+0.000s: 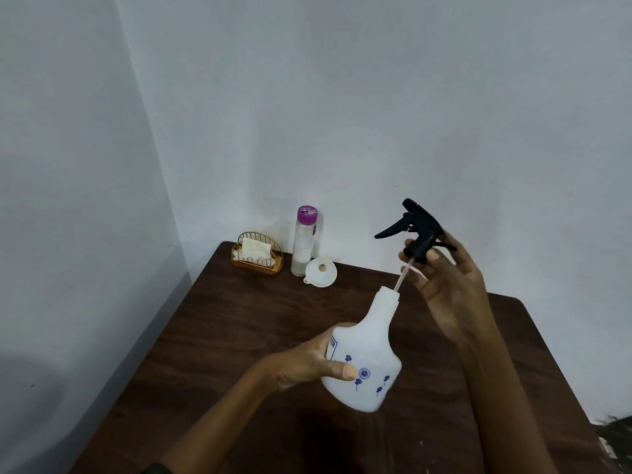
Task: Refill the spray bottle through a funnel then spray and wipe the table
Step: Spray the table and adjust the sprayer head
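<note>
My left hand (309, 362) grips the white spray bottle (371, 350), which has blue flower prints and is held tilted above the dark wooden table (239, 323). Its neck is uncapped. My right hand (441, 278) pinches the black trigger spray head (415, 229), lifted off the bottle; its thin dip tube (400, 280) still reaches into the neck. A white funnel (321, 271) lies on the table at the back. Beside it stands a clear water bottle (303, 241) with a purple cap.
A gold wire holder (257, 254) with a folded white cloth stands at the table's back left corner. White walls close in behind and on the left. The table's right edge runs down the right side of the view.
</note>
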Motion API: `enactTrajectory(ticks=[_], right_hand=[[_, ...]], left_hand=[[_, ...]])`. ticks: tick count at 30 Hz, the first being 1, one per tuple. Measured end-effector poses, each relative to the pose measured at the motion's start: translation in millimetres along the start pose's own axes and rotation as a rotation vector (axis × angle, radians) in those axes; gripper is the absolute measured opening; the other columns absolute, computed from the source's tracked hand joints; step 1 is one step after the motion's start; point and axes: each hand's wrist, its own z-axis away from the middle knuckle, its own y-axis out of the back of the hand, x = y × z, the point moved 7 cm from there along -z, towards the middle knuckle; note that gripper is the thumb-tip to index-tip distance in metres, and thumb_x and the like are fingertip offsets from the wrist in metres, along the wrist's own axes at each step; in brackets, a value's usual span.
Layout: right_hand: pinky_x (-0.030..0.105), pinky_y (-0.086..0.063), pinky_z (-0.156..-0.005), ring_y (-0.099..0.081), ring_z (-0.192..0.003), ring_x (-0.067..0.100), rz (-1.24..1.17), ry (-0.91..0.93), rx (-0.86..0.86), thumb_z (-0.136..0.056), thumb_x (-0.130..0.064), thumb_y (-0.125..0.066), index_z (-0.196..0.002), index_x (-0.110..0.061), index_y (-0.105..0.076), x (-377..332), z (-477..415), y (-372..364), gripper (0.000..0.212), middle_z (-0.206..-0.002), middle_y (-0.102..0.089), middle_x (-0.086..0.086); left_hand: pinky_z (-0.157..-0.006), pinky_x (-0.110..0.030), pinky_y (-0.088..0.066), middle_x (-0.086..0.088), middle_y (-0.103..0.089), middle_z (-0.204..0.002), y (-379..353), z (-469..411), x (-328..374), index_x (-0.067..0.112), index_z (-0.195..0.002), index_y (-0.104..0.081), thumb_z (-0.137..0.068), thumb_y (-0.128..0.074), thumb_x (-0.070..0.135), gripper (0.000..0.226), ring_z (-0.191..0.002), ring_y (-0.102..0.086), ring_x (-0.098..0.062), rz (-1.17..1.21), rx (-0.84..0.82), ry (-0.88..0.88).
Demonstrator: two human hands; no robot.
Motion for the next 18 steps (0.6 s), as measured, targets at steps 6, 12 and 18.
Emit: enactTrajectory(ticks=[6, 12, 18], right_hand=[[0.041, -0.058, -0.067, -0.067, -0.086, 0.036, 0.205, 0.082, 0.043, -0.085, 0.012, -0.049, -0.131, -0.005, -0.048, -24, -9, 4, 0.048, -0.092, -0.070, 0.014], [0.041, -0.057, -0.066, -0.065, -0.083, 0.032, 0.244, 0.044, 0.032, -0.083, 0.014, -0.045, -0.122, -0.004, -0.056, -21, -8, 3, 0.045, -0.092, -0.065, 0.012], [0.042, -0.057, -0.070, -0.069, -0.082, 0.026, 0.269, 0.019, 0.021, -0.081, 0.015, -0.051, -0.120, -0.004, -0.057, -10, -1, 5, 0.044, -0.093, -0.064, 0.012]], left_hand=[[-0.092, -0.028, -0.051, -0.001, -0.051, -0.125, 8, 0, -2, 0.035, -0.126, -0.033, -0.060, -0.076, 0.034, 0.078, -0.119, -0.053, -0.021, -0.094, 0.030, -0.018], [-0.100, -0.036, -0.049, 0.004, -0.042, -0.130, 24, -6, -32, 0.036, -0.133, -0.029, -0.066, -0.084, 0.021, 0.088, -0.121, -0.046, -0.017, -0.288, 0.169, -0.036], [-0.104, -0.036, -0.043, 0.016, -0.035, -0.128, 45, -6, -82, 0.051, -0.125, -0.026, -0.052, -0.086, 0.046, 0.095, -0.123, -0.037, -0.012, -0.477, 0.386, 0.035]])
